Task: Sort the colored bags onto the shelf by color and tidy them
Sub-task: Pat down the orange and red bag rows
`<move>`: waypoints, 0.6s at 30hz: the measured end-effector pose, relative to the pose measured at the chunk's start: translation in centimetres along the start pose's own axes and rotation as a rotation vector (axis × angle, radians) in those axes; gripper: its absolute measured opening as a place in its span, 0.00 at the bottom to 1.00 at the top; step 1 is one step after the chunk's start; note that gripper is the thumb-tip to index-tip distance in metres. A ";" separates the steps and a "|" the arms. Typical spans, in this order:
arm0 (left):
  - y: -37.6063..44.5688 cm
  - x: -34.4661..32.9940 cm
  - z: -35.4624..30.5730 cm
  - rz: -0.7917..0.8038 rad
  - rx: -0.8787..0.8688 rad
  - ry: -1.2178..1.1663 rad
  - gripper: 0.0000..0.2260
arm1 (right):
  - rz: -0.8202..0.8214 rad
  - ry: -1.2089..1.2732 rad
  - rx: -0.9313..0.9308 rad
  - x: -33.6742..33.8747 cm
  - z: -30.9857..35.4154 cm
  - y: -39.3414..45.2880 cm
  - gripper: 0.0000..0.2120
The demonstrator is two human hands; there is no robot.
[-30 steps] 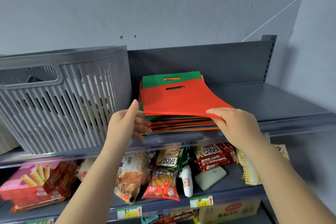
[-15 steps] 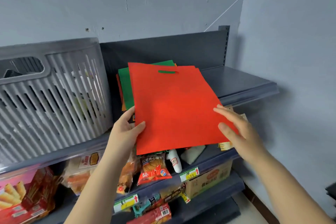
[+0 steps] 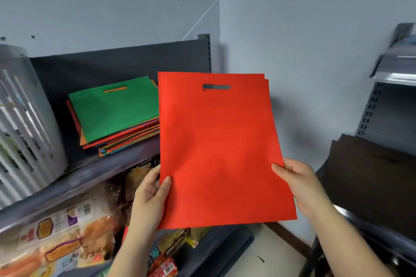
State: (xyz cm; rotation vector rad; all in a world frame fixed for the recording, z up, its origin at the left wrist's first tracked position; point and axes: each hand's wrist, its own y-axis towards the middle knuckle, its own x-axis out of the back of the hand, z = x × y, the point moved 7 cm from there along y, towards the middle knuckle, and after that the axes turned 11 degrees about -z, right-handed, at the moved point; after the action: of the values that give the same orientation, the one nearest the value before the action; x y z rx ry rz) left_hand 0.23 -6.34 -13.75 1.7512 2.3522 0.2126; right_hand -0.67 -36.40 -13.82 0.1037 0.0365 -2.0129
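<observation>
I hold a flat red bag with a cut-out handle upright in the air, to the right of the shelf. My left hand pinches its lower left edge, thumb on the front. My right hand grips its lower right edge. A second layer shows at the bag's top right corner. On the grey shelf lies a stack of mixed-colour bags with a green bag on top.
A grey slatted plastic basket stands on the shelf left of the stack. Snack packets fill the shelf below. Another shelf unit and a dark brown board stand at the right. The wall corner is behind the bag.
The red bag has come off the stack and moved right and away from the shelf, now held upright. The view has swung right. The green bag is now the top of the stack.
</observation>
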 end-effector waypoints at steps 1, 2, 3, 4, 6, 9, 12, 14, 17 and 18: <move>-0.4 -1.2 0.5 0.032 0.012 -0.011 0.13 | -0.046 -0.005 0.013 1.5 -0.1 -0.3 0.09; -0.8 -2.5 0.9 0.061 0.031 -0.015 0.12 | -0.091 0.001 0.017 3.0 -0.3 -0.5 0.08; -1.4 -3.8 1.4 0.093 0.055 -0.033 0.12 | -0.135 -0.004 0.021 4.6 -0.5 -0.8 0.08; -2.0 -5.0 1.8 0.123 0.082 -0.060 0.12 | -0.177 0.000 0.026 6.3 -0.7 -1.3 0.07; -3.3 -7.6 2.7 0.178 0.116 -0.106 0.11 | -0.258 -0.022 0.032 9.7 -1.1 -2.3 0.07; -6.0 -11.8 3.2 0.276 0.122 -0.081 0.11 | -0.376 -0.059 0.035 15.0 -1.2 -4.4 0.08; -9.1 -15.5 3.8 0.387 0.168 -0.076 0.10 | -0.481 -0.085 0.031 20.0 -1.5 -6.9 0.09; -10.3 -16.7 4.4 0.392 0.216 -0.092 0.11 | -0.497 -0.125 0.034 21.8 -1.6 -8.4 0.09; -13.7 -19.9 4.6 0.475 0.235 -0.069 0.11 | -0.580 -0.091 -0.007 26.1 -2.1 -11.3 0.09; -14.9 -20.9 4.5 0.508 0.245 -0.076 0.12 | -0.603 -0.077 -0.023 27.4 -2.2 -12.4 0.09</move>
State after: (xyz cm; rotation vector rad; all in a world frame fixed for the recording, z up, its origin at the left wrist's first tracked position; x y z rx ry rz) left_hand -6.68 -30.66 -20.06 2.4047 1.9048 -0.0744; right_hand -23.41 -55.52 -18.68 -0.0037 0.0457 -2.6158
